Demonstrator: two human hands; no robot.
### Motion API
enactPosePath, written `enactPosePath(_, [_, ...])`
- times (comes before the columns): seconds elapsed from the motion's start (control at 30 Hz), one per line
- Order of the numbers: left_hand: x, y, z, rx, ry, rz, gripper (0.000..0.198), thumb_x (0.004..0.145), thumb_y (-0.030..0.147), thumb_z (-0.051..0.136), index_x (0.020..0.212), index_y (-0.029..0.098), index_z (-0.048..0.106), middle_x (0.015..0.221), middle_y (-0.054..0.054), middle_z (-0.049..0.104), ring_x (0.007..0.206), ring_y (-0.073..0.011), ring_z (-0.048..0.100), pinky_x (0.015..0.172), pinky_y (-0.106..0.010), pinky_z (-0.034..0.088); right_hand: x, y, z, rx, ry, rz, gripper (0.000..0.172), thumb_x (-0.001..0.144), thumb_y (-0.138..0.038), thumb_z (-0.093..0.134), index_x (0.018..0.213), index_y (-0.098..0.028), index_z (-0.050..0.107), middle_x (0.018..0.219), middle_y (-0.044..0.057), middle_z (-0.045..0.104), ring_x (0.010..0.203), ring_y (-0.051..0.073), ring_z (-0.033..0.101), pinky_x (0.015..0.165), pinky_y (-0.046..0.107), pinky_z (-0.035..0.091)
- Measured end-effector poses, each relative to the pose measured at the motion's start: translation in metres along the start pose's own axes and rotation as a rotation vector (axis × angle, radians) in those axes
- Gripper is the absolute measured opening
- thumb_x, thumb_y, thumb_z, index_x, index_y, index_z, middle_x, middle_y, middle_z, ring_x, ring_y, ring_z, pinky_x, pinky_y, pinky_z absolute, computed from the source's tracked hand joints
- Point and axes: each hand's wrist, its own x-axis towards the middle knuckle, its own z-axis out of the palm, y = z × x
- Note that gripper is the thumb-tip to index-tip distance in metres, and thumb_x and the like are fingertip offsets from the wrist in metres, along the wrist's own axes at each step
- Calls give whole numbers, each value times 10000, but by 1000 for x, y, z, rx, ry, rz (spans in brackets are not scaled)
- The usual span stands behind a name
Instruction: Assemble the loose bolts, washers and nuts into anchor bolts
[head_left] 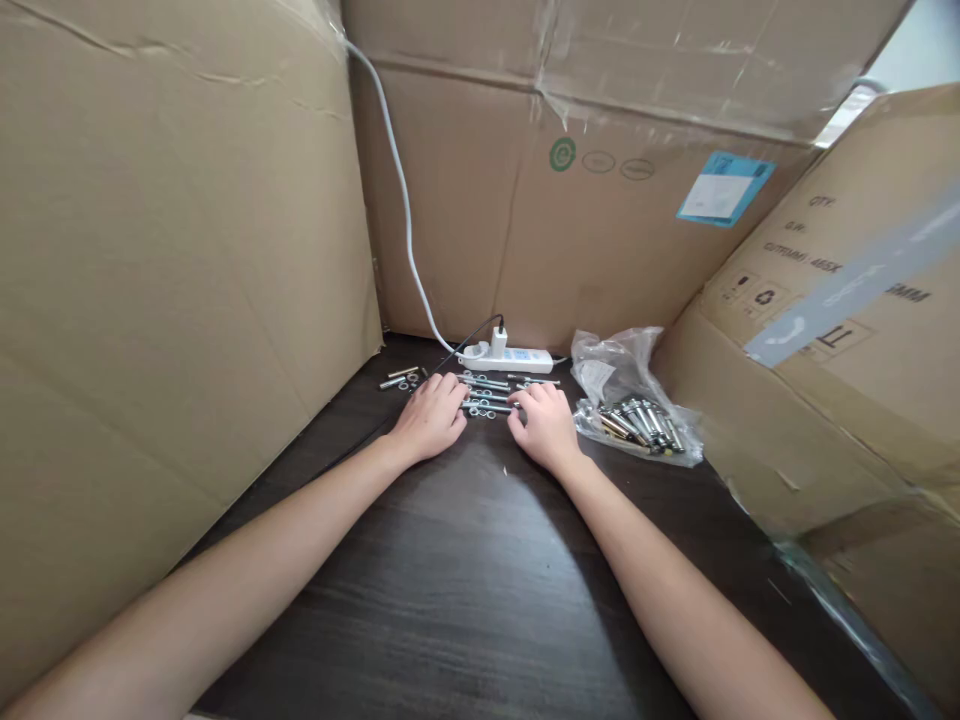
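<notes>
Several loose metal bolts (486, 383) with washers and sleeves lie in a row on the dark wooden table (465, 560). My left hand (431, 418) rests knuckles-up at the left end of the row, its fingers curled onto the bolts. My right hand (546, 423) is at the right end, fingers curled and touching the bolts. What each hand's fingertips pinch is hidden under the knuckles. A clear plastic bag (634, 395) holding more bolts lies just right of my right hand.
A white power strip (510, 355) with a plugged-in charger and white cable (405, 200) sits behind the bolts. Large cardboard boxes wall the table: one at the left (165, 280), one at the back (585, 180), one at the right (840, 330).
</notes>
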Motion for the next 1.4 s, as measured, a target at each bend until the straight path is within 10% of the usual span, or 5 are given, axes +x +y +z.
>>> enactPosePath(1.4, [2,9,5,-295,7,182,165,945,235,422,1028,171,549,990,-56,604,931,-196,528,819,-335,419,-4,-31,-2,429,-180,50,267,878,-207,448,1136,-176,509,978,66,674,819,200,627,722,287,436])
